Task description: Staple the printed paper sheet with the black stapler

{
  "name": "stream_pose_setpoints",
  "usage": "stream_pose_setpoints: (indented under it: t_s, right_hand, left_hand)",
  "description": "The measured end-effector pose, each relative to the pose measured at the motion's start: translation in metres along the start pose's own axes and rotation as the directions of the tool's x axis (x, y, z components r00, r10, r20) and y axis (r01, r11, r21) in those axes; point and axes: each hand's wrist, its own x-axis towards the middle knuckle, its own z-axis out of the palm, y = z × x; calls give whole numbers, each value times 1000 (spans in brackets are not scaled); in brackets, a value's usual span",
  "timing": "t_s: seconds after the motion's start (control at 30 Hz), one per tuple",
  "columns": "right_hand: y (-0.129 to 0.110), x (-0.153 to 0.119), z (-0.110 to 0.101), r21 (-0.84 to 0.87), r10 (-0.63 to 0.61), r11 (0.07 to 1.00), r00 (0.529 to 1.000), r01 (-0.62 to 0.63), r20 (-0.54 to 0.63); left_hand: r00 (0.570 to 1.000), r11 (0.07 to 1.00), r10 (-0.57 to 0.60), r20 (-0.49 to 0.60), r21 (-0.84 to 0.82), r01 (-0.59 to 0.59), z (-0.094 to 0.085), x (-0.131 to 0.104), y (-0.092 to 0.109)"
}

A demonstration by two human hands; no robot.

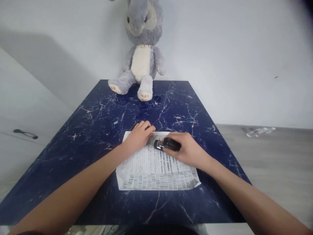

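A printed sheet of paper [156, 181] lies on the table, its lower right corner curled up; whether more sheets lie under it I cannot tell. My left hand [139, 135] is at its far left edge, fingers bent together over the paper and holding it down. In my right hand [189, 148] is a black stapler [171, 144], gripped from the right side. The stapler's metal-trimmed front end points left, over the upper middle of the printed text, close to my left fingertips. Fingers of my right hand partly hide its body.
The dark blue marble-patterned table [80, 156] narrows toward the wall. A grey and white plush toy [144, 62] sits at its far edge. On the floor to the right lies a clear plastic item [260, 131]. A white cabinet front with a dark handle [25, 133] stands left.
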Motion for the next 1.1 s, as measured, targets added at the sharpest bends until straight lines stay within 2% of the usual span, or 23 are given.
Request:
stream_pose_setpoints:
  t_s: [0.07, 0.17, 0.33, 0.4, 0.47, 0.57, 0.63, 0.7, 0.77, 0.87, 0.93, 1.1]
  right_hand:
    - [-4, -1, 13, -51, -56, 997, 998, 57, 23]
    - [-3, 2, 26, -116, -51, 992, 999, 52, 10]
    - [0, 13, 35, -189, -82, 978, 995, 91, 58]
    - [0, 18, 35, -180, -89, 979, 993, 101, 73]
    - [1, 21, 30, -116, -103, 987, 990, 114, 101]
    - [11, 22, 10, 149, -142, 982, 967, 112, 210]
    - [26, 22, -8, 356, -160, 933, 943, 48, 292]
    - [43, 22, -26, 475, -162, 880, 931, -14, 327]
    - [60, 22, -38, 502, -166, 864, 921, -35, 351]
    - [74, 24, -40, 484, -206, 874, 874, -38, 440]
    - [76, 25, -36, 502, -222, 863, 858, -48, 463]
    - [69, 28, -30, 578, -192, 807, 873, -120, 449]
  left_hand:
    - [1000, 999, 3, -1, -51, -3, -2, 0, 1]
    - [999, 994, -30, -42, -111, 26, -3, -2, -1]
    - [993, 928, -97, -65, -368, 67, -1, -4, -10]
    - [993, 917, -105, -54, -393, 76, -1, -4, -12]
    - [996, 935, -80, -44, -349, 60, -1, -4, -12]
    - [998, 955, -55, -35, -295, 42, -2, -4, -11]
    - [998, 960, -53, -32, -276, 42, -2, -3, -10]
    - [999, 975, -27, -29, -220, 20, -3, -3, -9]
    - [1000, 993, 20, 0, -116, -20, -5, -3, -8]
    - [997, 999, 52, 61, -9, -52, -8, -3, -8]
    - [995, 998, 61, 72, -37, -59, -8, -2, -10]
    - [996, 977, 69, 51, -204, -58, -5, 0, -16]
